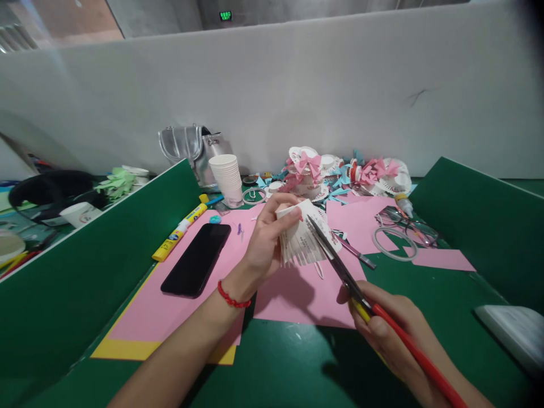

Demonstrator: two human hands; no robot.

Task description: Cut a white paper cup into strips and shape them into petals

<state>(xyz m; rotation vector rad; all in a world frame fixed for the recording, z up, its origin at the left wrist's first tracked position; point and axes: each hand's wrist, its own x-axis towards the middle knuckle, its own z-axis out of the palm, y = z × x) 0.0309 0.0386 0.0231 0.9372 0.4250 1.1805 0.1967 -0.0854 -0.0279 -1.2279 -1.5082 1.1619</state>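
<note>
A pair of red-and-yellow-handled scissors [348, 283] comes in closest, its red handle running off the bottom edge around 5 o'clock, if the white paper piece [300, 235] is the middle of the clock. The right hand [402, 314] has its fingers closed around the handles, at about 4 o'clock. Over at 7 o'clock the left forearm reaches up, a red bracelet [233, 297] on its wrist. The left hand [266, 241] pinches the paper piece, thumb in front; the piece is printed, its lower edge cut into a fringe. The blades cross its right part, though I cannot tell whether paper lies between them.

A blurred white object [512, 331] sits at 4 o'clock. Beneath the hands, pink paper [297, 303] covers part of the green table [293, 354]. A black phone [195, 260] lies at 8 to 9 o'clock on another pink sheet [140, 323], with a yellow glue stick [170, 243] just beside it at 9. Near 3 o'clock are a pale ring [376, 241] and a pair of glasses [428, 233].

Farther back, a stack of paper cups [227, 175] stands at 10 o'clock, a silver bag [182, 143] behind it. Pink, blue and white paper decorations [308, 164] crowd 12 to 2 o'clock before a pale partition [340, 85]. Beyond that, at 11, a green exit sign [225, 16] glows.
</note>
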